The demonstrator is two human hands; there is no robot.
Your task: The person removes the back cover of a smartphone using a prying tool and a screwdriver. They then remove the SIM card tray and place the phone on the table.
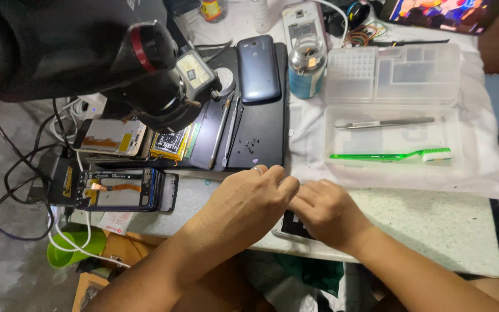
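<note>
Across the far left, a black microscope (145,75) hangs over my desk (434,214), the biggest thing in view. Under it lies a black work mat (261,138) with a dark blue phone back cover (258,68) on its far end, two thin metal tools (226,130) lying lengthwise, and a few tiny dark screws (248,144) scattered near its near edge. To the right, on a white cloth (480,162), sits a clear plastic organiser box (394,75) opened flat; its near half holds steel tweezers (385,122) and a green toothbrush (394,155). A small blue-labelled bottle (306,66) stands between mat and box. On the left, a stripped phone frame (122,189) with an orange flex cable lies beside a yellowish battery (170,143) and another phone (111,137), with black cables looping off the desk's left edge.

At the near edge of the desk, my two hands meet over a small dark phone (293,226), which lies flat, mostly hidden beneath them. My left hand (244,202), a ring on one finger, curls its fingers (284,185) inward until they touch the right hand (327,211). The right hand's fingers (304,199) are bent down onto the phone; whether either hand actually grips it I cannot tell.
</note>
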